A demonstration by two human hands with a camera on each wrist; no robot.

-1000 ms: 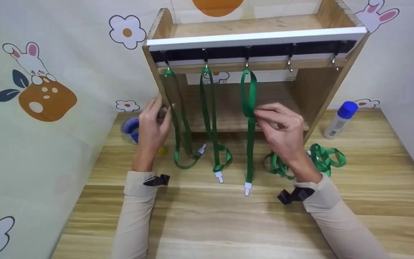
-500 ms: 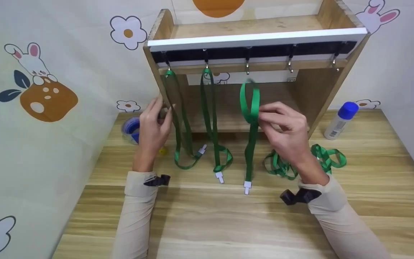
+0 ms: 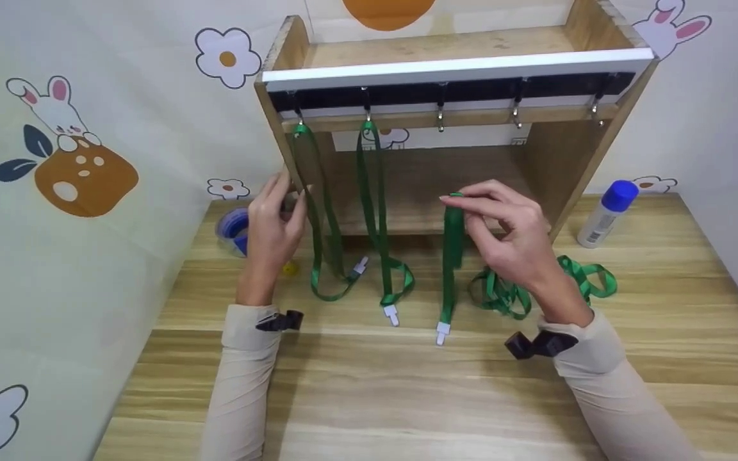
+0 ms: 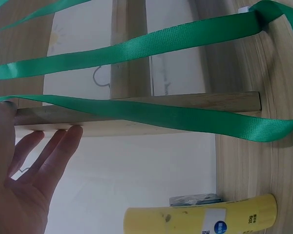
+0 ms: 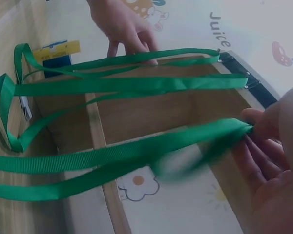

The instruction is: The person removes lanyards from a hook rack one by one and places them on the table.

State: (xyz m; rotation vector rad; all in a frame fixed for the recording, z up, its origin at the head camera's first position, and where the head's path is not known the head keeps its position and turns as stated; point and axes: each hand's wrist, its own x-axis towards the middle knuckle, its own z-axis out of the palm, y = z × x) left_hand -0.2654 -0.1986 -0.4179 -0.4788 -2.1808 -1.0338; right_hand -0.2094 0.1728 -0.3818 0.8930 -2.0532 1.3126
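My right hand [image 3: 511, 235] pinches a green lanyard [image 3: 449, 275] by its folded-over upper end, in front of the wooden shelf [image 3: 555, 157]. The lanyard hangs down, its white clip [image 3: 442, 333] low over the table. In the right wrist view the loose part of the strap [image 5: 178, 168] is blurred. My left hand [image 3: 273, 221] grips the front edge of the shelf's left side panel, with fingers [image 4: 63, 146] flat against its outer face. Two more green lanyards, a left one [image 3: 334, 224] and another [image 3: 382, 218], hang from the two leftmost hooks.
Bare metal hooks, including the middle hook [image 3: 441, 120], line the dark strip. Green lanyards [image 3: 500, 296] lie heaped right of the held one. A blue-capped white bottle [image 3: 607, 214] stands at right. Blue tape [image 3: 231, 229] and a yellow glue stick [image 4: 200, 217] are by the left hand.
The right hand's lanyard has come off the middle hook, and its upper loop has dropped and folded over at the fingertips. The left hand has stayed on the shelf.
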